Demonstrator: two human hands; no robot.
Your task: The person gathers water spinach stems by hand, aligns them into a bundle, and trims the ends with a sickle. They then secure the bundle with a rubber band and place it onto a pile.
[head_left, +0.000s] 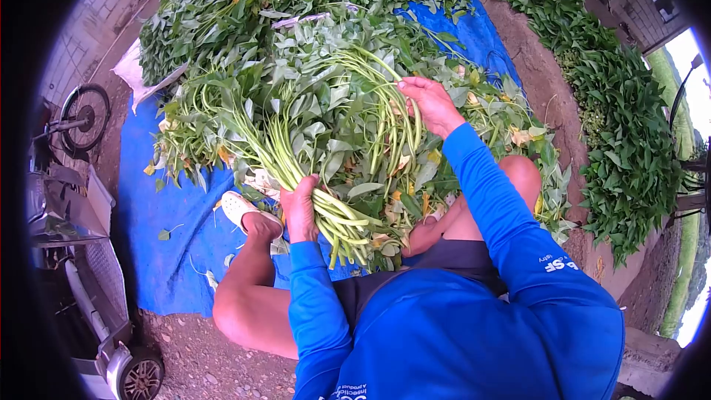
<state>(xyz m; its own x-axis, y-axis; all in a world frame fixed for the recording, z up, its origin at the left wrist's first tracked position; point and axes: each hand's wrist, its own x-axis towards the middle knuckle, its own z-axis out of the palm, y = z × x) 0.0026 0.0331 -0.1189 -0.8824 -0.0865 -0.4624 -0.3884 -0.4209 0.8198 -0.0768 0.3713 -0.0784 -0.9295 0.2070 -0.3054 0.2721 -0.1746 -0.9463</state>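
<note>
My left hand is wrapped round a thick bunch of water spinach; the leaves point away from me and the pale cut stems fan out toward my lap. Farther out and to the right, my right hand is closed at the fingertips on a few long water spinach stems, which arch over the heap. Below that hand more stems droop among the leaves. Both hands are over a large heap of leafy greens, with yellowed leaves scattered through it.
A blue tarp lies under the heap, with my feet in pale clogs on it. Along the right runs a long row of greens. At the left are a wheel and a wheeled metal cart. Gravel ground lies nearest me.
</note>
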